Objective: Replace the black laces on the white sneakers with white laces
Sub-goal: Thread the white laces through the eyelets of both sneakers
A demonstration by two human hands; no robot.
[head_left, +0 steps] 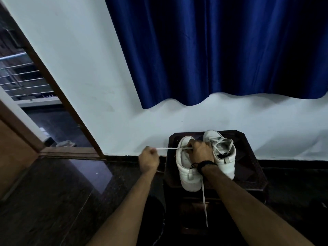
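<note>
Two white sneakers stand side by side on a small dark wooden table [248, 174], toes toward the wall. My left hand [148, 159] pinches one end of a white lace [168, 148] and holds it stretched out to the left of the left sneaker [188, 178]. My right hand [201, 151] rests curled on top of that sneaker at its eyelets, fingers around the lace there. The lace's other end [205, 206] hangs down past the table's front edge. The right sneaker [224, 157] carries a loose white lace. No black lace is plainly visible.
A white wall and a blue curtain [221, 50] rise behind the table. An open wooden door frame [58, 96] stands at the left, with a railing beyond. The floor is dark polished stone.
</note>
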